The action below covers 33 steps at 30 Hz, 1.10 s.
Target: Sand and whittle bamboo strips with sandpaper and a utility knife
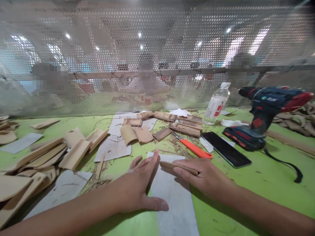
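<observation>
A paper strip (pixel 172 203) lies on the green table in front of me. My left hand (pixel 145 186) rests over its left edge, fingers stretched forward and thumb spread apart, with nothing held. Between the thumb and fingers of my right hand (pixel 205 177) is a narrow piece of bamboo (pixel 169 167), low over the paper; whether it touches the sheet I cannot tell. Just beyond that hand lies an orange utility knife (pixel 195 148). Curved bamboo pieces (pixel 144 134) sit on paper scraps past my fingertips.
Bamboo pieces (pixel 76 154) are heaped at the left. To the right are a black phone (pixel 226 149), a cordless drill (pixel 265 111) standing on its battery and a plastic bottle (pixel 216 105). A perforated metal screen (pixel 147 42) closes off the back. Brown shavings litter the tabletop (pixel 278 196).
</observation>
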Tool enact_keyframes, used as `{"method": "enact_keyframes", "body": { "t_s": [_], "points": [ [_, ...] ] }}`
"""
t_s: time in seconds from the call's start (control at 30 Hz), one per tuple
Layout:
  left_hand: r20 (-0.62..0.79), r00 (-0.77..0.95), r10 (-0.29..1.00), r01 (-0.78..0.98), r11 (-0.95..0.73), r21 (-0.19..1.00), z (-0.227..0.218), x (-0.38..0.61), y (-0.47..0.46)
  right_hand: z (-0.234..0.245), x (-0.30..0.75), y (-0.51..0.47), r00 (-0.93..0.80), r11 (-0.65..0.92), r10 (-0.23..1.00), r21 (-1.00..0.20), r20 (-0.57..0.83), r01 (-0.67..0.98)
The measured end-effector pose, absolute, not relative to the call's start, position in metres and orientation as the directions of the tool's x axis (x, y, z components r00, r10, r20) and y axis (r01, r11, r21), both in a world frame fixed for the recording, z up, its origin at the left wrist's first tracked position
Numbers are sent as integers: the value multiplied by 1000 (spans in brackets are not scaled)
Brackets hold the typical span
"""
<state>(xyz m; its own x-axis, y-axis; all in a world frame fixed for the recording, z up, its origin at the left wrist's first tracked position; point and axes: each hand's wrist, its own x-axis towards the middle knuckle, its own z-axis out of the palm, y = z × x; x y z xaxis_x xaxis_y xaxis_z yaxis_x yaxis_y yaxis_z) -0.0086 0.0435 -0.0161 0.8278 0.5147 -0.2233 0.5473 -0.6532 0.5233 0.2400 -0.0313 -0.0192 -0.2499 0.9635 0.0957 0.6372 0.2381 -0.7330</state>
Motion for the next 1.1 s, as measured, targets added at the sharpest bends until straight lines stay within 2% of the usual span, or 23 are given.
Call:
{"method": "enact_keyframes", "body": {
  "t_s": [0.07,0.2,0.33,0.4,0.5,0.57,0.7,0.9,1.1],
  "points": [
    [-219,826,520,547,-646,533,-18,-9,44,-18,235,-32,-336,336,933,-640,127,691],
    [-222,847,484,521,-671,528,-19,-9,45,-18,229,-35,-551,521,828,-514,109,681],
    [-211,839,501,529,-661,533,-18,-8,45,-18,231,-34,-475,480,870,-435,129,761],
    [-219,834,507,537,-654,533,-17,-8,45,-18,230,-35,-480,482,869,-427,122,765],
    [-225,841,493,531,-668,521,-17,-8,44,-18,229,-37,-574,539,816,-450,68,712],
    [-216,840,498,530,-669,520,-17,-8,44,-18,232,-36,-517,494,853,-421,66,761],
    [-209,835,509,534,-659,530,-18,-9,44,-22,244,-31,-381,394,918,-386,113,834],
    [-226,837,498,536,-664,521,-20,-10,47,-28,246,-39,-448,517,856,-460,258,722],
    [-200,862,466,496,-689,529,-17,-10,47,-24,246,-46,-452,565,825,-451,340,691]
  ]
}}
